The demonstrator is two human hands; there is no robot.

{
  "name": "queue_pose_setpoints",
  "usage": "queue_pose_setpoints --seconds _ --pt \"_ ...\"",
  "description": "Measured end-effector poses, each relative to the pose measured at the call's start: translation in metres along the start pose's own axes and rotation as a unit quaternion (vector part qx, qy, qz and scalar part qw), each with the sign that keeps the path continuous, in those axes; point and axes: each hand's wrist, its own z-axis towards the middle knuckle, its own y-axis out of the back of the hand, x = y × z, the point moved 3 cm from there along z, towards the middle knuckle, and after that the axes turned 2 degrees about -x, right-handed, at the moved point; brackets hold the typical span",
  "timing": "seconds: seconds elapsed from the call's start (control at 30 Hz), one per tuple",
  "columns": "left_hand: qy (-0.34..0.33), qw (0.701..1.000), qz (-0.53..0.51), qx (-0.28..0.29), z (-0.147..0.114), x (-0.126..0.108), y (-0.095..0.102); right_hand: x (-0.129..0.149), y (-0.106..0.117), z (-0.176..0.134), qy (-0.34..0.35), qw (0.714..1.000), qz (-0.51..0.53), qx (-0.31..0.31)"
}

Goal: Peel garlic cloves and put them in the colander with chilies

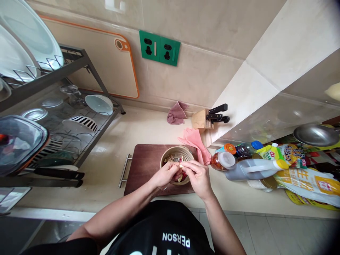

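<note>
Above a beige plastic colander (166,156), my two hands meet with fingertips pinched together. Between them is a small pale piece that looks like a garlic clove (181,165), mostly covered by the fingers. My left hand (170,174) grips it from one side, and my right hand (198,176) closes on it from the other. Inside the colander lie several pale cloves (180,178) and some red bits too small to name. The colander stands on a dark brown cutting board (145,164) with a metal handle at its left end.
Pink rubber gloves (195,141) overlap the board's back right corner, near a knife block (200,119) and a folded cloth (176,114). Bottles, jars and food bags crowd the right, including a large yellow-capped bottle (247,169). A dish rack (92,141) with bowls stands left.
</note>
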Motion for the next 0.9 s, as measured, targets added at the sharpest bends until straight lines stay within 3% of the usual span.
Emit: queue_pose_setpoints --seconds 0.27,0.37,0.53,0.67,0.9 --pt "-0.042 0.992 0.119 -0.002 -0.001 -0.005 0.006 -0.006 0.001 -0.003 -0.041 0.998 0.042 -0.006" --pt "-0.031 0.994 0.107 -0.024 0.000 -0.004 0.007 -0.016 -0.005 -0.007 -0.091 0.988 0.122 0.006" --pt "-0.012 0.998 0.042 -0.044 0.001 0.004 0.007 -0.038 -0.019 -0.011 -0.209 0.930 0.300 -0.029" --pt "0.020 0.999 0.031 -0.034 0.000 0.009 0.007 -0.040 -0.017 -0.009 -0.244 0.876 0.414 -0.036" --pt "0.026 0.999 -0.014 0.023 0.003 0.002 0.006 -0.036 -0.009 -0.006 -0.244 0.860 0.447 -0.012"
